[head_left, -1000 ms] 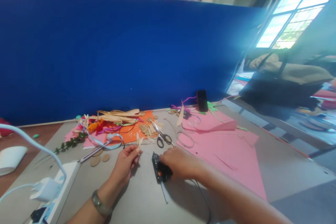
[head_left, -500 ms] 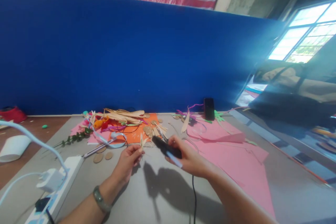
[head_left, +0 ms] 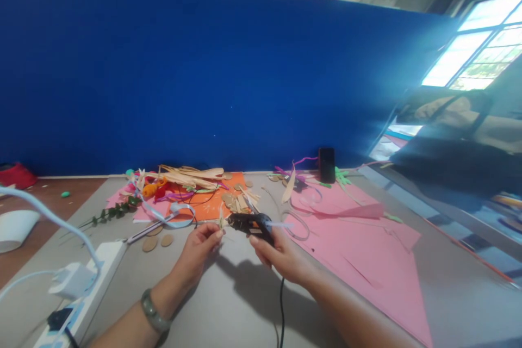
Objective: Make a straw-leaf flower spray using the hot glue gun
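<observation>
- One grey table (head_left: 212,315) sits under everything, with most of the clutter toward its far side. Any drip would probably land on the bare patch below the work.
- Pink paper (head_left: 391,272) spreads out just right of the right forearm, so a careless swing that way could string glue across it.
- Both hands are busy. The right hand (head_left: 281,253) is wrapped around a black glue gun (head_left: 250,223), and the left hand (head_left: 202,244) pinches a small pale piece (head_left: 221,217) between thumb and fingers. Biggest worry: the nozzle is really near those left fingertips, so a slip or an over-hard squeeze could burn them, assuming it's hot.
- Gun is held up off the table between the hands. Nozzle points left at the pale piece, back end right, long axis pretty much side to side. Can't tell if the tip actually touches.
- Black cord (head_left: 282,302) hangs down toward the wearer; if it snags, it could tug the aim off.
- Pale glue stick (head_left: 281,225) pokes out the back, in line with the barrel.
- Pale piece is tiny, slivers pointing roughly up; push too hard and it might bend or twist loose.
</observation>
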`<state>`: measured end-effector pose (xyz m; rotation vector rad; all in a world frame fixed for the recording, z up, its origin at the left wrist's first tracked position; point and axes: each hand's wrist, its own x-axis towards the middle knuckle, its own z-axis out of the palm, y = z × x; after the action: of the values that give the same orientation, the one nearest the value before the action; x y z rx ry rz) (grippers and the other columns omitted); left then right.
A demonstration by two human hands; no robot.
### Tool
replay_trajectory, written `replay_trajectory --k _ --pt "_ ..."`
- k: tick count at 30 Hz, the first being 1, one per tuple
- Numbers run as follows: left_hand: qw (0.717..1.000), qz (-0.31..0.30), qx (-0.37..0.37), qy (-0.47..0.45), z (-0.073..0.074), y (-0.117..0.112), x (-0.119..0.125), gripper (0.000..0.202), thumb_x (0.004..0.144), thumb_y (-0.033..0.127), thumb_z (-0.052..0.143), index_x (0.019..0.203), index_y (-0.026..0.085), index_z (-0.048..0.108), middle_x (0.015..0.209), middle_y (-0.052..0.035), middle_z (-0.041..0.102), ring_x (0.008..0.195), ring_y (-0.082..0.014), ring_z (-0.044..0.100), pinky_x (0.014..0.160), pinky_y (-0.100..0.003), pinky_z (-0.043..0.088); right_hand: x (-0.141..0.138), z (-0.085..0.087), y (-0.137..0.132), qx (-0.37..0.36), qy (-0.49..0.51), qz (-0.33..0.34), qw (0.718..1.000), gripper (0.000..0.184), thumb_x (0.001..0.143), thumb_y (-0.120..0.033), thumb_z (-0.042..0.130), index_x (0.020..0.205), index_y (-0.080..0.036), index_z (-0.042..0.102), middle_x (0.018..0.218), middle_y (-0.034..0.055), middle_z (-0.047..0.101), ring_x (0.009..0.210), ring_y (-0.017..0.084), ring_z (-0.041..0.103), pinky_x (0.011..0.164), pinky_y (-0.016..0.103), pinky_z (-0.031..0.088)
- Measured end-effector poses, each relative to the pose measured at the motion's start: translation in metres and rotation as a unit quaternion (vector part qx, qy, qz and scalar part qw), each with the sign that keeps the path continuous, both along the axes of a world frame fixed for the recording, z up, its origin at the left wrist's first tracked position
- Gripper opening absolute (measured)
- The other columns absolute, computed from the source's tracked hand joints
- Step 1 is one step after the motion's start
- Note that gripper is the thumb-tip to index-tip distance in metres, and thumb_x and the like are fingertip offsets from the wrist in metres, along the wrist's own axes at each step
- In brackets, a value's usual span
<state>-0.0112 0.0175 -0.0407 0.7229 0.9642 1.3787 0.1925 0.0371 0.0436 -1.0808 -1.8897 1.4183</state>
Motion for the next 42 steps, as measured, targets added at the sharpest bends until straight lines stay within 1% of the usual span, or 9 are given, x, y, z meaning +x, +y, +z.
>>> replay_trajectory --k 7,14,17,19,23,28,31,35,42 --pt "1.000 0.001 0.001 0.001 0.000 -0.001 -0.001 0.025 0.067 0.033 0.082 0.079 0.017 0.066 0.071 -0.0006 0.066 0.058 -0.0103 0.059 0.054 -0.021 0.043 0.001 0.000 -0.001 -0.021 -0.026 -0.009 0.999 0.031 0.086 -0.045 0.052 0.067 -0.021 0.047 0.047 -0.0056 0.046 0.042 0.009 0.040 0.046 0.023 0.033" --pt "1.000 0.001 0.000 -0.006 -0.001 0.000 -0.001 0.024 0.068 0.032 0.082 0.080 0.018 0.067 0.068 0.0000 0.065 0.057 -0.0100 0.058 0.054 -0.021 0.043 0.003 0.004 0.002 0.016 -0.062 0.021 0.998 0.038 0.091 -0.039 0.044 0.058 -0.021 0.044 0.046 -0.0042 0.045 0.045 0.011 0.042 0.050 0.023 0.037" --pt "1.000 -0.006 0.003 -0.006 -0.001 0.000 -0.001 0.023 0.069 0.031 0.081 0.080 0.017 0.067 0.067 0.0008 0.063 0.053 -0.0080 0.054 0.051 -0.020 0.040 0.003 0.007 0.003 0.021 -0.081 0.030 0.996 0.041 0.092 -0.037 0.042 0.055 -0.021 0.044 0.047 -0.0034 0.046 0.046 0.011 0.043 0.052 0.024 0.038" --pt "1.000 -0.009 0.003 -0.007 0.000 -0.001 -0.001 0.023 0.068 0.031 0.082 0.080 0.017 0.066 0.066 0.0012 0.062 0.052 -0.0078 0.053 0.051 -0.019 0.039 0.003 0.008 0.003 0.018 -0.093 0.030 0.995 0.042 0.092 -0.036 0.042 0.054 -0.020 0.045 0.046 -0.0033 0.046 0.046 0.011 0.043 0.052 0.024 0.038" --pt "1.000 -0.012 0.001 -0.007 0.002 -0.001 -0.001 0.023 0.068 0.031 0.082 0.078 0.018 0.066 0.066 0.0013 0.062 0.056 -0.0096 0.056 0.053 -0.021 0.042 0.003 0.008 0.001 0.016 -0.100 0.032 0.994 0.043 0.093 -0.036 0.042 0.053 -0.019 0.046 0.045 -0.0030 0.046 0.044 0.011 0.043 0.052 0.024 0.038" --pt "1.000 -0.017 0.002 -0.001 0.004 -0.001 -0.002 0.023 0.069 0.031 0.081 0.077 0.017 0.065 0.065 0.0017 0.060 0.054 -0.0090 0.053 0.052 -0.020 0.040 0.003 0.009 0.000 0.014 -0.108 0.031 0.994 0.045 0.093 -0.036 0.042 0.051 -0.019 0.047 0.045 -0.0023 0.047 0.045 0.010 0.044 0.051 0.023 0.038" --pt "1.000 -0.021 0.011 0.001 0.003 -0.001 -0.003 0.022 0.070 0.030 0.080 0.077 0.017 0.064 0.067 0.0009 0.061 0.058 -0.0096 0.055 0.055 -0.020 0.041 0.003 0.009 0.001 0.013 -0.112 0.033 0.993 0.046 0.093 -0.037 0.042 0.052 -0.018 0.047 0.045 -0.0025 0.048 0.044 0.010 0.044 0.050 0.022 0.038" --pt "1.000 -0.023 0.016 0.001 0.001 -0.001 -0.003 0.020 0.072 0.029 0.080 0.077 0.017 0.064 0.066 0.0012 0.060 0.058 -0.0086 0.053 0.054 -0.020 0.040 0.004 0.011 0.001 0.007 -0.113 0.043 0.993 0.046 0.094 -0.037 0.041 0.052 -0.018 0.047 0.045 -0.0030 0.047 0.044 0.009 0.044 0.050 0.021 0.037" --pt "1.000 -0.011 0.030 0.000 -0.002 0.000 -0.005 0.019 0.072 0.027 0.079 0.080 0.016 0.066 0.071 -0.0005 0.061 0.063 -0.0105 0.055 0.057 -0.021 0.042 0.003 0.015 -0.001 0.002 -0.125 0.033 0.992 0.042 0.094 -0.035 0.043 0.055 -0.019 0.047 0.045 -0.0036 0.047 0.043 0.009 0.044 0.049 0.021 0.037"
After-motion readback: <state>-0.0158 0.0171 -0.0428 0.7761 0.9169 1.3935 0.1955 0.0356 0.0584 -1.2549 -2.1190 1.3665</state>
